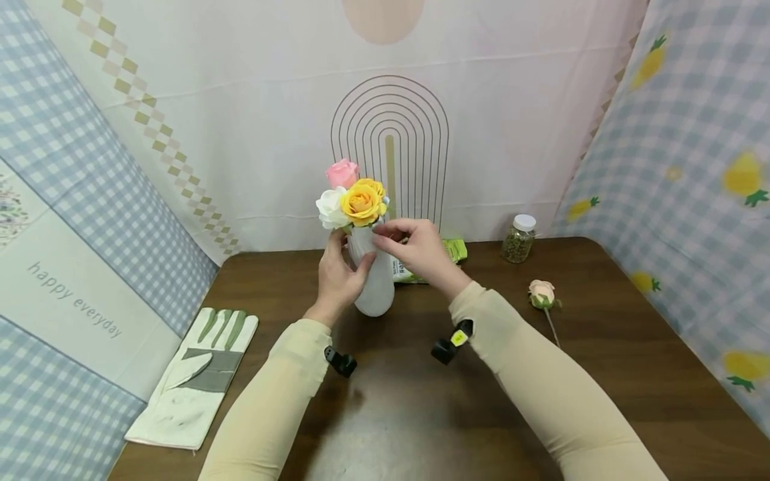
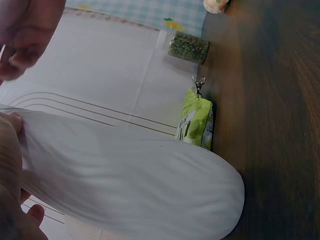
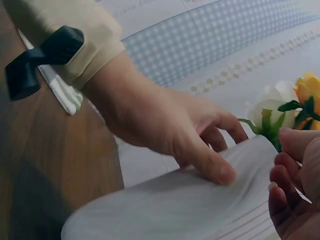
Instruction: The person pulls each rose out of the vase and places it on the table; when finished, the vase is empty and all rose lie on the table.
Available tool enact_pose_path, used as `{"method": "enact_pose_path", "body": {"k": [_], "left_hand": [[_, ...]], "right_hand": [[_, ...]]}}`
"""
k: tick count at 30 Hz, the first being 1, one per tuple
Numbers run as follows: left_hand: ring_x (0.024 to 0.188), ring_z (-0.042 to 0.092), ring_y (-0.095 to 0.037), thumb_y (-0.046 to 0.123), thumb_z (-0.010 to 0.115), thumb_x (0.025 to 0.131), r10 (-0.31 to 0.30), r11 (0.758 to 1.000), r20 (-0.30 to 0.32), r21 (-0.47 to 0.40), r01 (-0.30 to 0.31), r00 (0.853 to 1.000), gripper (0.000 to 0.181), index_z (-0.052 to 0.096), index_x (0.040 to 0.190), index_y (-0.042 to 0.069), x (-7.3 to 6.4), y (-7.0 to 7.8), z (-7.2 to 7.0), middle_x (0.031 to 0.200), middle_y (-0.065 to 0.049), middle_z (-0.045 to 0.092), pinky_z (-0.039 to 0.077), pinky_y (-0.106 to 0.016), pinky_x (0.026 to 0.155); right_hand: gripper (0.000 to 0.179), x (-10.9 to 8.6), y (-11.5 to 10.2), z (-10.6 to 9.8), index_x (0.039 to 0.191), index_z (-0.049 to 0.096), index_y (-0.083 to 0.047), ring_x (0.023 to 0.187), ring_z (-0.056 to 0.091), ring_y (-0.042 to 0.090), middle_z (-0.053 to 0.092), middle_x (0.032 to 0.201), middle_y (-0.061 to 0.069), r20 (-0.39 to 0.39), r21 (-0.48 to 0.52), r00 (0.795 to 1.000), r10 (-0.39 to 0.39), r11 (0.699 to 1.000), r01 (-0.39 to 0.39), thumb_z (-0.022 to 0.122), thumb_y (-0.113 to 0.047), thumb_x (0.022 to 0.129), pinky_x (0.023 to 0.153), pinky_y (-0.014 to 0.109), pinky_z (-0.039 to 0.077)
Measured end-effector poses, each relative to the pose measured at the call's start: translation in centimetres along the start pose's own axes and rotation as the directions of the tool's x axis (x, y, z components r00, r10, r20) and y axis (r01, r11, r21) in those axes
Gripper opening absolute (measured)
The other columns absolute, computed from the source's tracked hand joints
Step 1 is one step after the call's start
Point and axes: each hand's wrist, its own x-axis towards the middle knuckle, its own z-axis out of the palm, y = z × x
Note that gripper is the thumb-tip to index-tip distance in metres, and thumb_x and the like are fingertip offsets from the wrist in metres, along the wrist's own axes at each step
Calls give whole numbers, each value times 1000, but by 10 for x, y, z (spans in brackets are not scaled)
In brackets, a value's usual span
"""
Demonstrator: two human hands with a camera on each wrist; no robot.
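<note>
A white vase with a ribbed surface stands on the table, leaning a little. My left hand grips its upper part, the thumb in front and the fingers behind. From its mouth rise a pink rose, a white flower and yellow roses, with green leaves below the blooms. At the rim, just under the yellow blooms, my right hand pinches with thumb and forefinger at a flower stem, mostly hidden by the fingers. In the left wrist view the vase fills the foreground.
A cream rose lies on the table at the right. Behind it stands a white-lidded jar of green bits. A green packet is partly hidden behind the vase and right hand. White-and-grey gloves lie along the left edge.
</note>
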Motion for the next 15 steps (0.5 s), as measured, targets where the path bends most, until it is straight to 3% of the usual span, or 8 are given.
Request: {"method": "enact_pose_path", "body": {"k": [8,15], "left_hand": [[111,56,-28,23,74,84,-11,1000,-4,-5,11,1000,64,41,135,3,-2,-1,0,126,-15,53,48,-43,91],[110,56,-28,20,74,83,-12,1000,1,-15,12,1000,64,42,135,3,1,-1,1,126,-15,53,49,-45,91]], "right_hand": [[13,15,1,16,86,74,-8,69,61,15,69,77,2,-82,-1,996,35,999,-36,75,-22,84,60,30,52],[21,23,6,21,73,70,-8,54,46,15,56,59,4,-115,-65,993,6,998,-14,77,-26,83,47,28,39]]}}
